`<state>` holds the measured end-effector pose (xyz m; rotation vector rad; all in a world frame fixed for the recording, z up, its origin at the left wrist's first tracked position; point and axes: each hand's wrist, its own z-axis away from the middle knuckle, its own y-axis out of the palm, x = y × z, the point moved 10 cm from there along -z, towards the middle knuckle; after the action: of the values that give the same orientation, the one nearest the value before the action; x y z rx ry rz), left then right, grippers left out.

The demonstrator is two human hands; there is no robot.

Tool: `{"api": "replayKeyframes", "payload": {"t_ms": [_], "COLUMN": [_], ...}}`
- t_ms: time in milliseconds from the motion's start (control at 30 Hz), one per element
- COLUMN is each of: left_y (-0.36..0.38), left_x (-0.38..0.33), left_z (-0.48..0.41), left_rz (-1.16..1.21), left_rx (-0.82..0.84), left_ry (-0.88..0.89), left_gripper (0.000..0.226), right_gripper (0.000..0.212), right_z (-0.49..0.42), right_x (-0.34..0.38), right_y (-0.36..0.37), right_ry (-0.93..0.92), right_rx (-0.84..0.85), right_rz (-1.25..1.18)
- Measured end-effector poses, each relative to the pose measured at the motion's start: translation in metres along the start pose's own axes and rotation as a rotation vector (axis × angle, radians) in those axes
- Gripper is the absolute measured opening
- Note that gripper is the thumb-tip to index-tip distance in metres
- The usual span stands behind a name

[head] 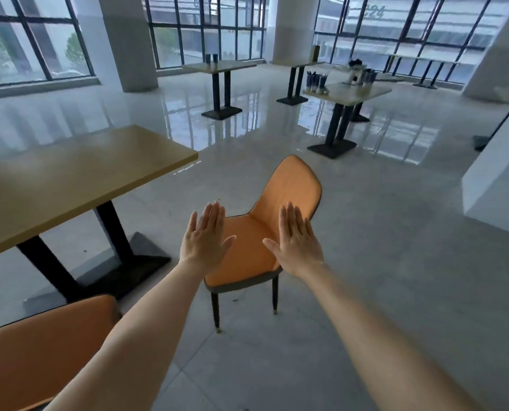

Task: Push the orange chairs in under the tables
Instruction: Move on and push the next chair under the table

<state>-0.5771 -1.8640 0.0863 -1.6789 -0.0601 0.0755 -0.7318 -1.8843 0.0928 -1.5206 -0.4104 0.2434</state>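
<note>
I'm holding both palms flat, fingers spread, gripping nothing: left hand (203,241) and right hand (298,244) hovering before an orange chair (289,188) that's standing out on the floor, right of the long table (69,179), not tucked under.

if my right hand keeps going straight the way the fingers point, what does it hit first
Most likely the backrest of the orange chair. The right hand is open and flat above the seat, fingers aimed at the backrest with nothing between. Depth is hard to judge from one view.

No legible text or signs
</note>
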Motion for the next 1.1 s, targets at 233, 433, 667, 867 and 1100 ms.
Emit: {"api": "replayKeyframes", "payload": {"t_ms": [233, 433, 667, 867, 1100], "left_y": [-0.003, -0.009, 0.023, 0.041, 0.056], "left_x": [-0.079, -0.130, -0.196, -0.227, -0.240], "left_z": [-0.159, -0.293, -0.401, -0.480, -0.548], "left_rz": [0.052, 0.098, 0.059, 0.032, 0.039], "left_rx": [-0.098, -0.119, -0.072, -0.067, -0.064], "left_ry": [0.068, 0.062, 0.068, -0.090, -0.273], "left_gripper": [0.070, 0.070, 0.071, 0.070, 0.069], "right_gripper": [0.078, 0.078, 0.079, 0.080, 0.078], "right_z": [-0.113, -0.204, -0.296, -0.381, -0.480], "right_x": [-0.125, -0.220, -0.318, -0.369, -0.412], "right_y": [-0.043, -0.070, -0.064, -0.060, -0.069], "right_ry": [0.077, 0.114, 0.098, -0.078, -0.283], "right_rx": [-0.036, -0.032, 0.024, 0.023, 0.058], "right_rz": [0.049, 0.091, 0.076, 0.082, 0.092]}}
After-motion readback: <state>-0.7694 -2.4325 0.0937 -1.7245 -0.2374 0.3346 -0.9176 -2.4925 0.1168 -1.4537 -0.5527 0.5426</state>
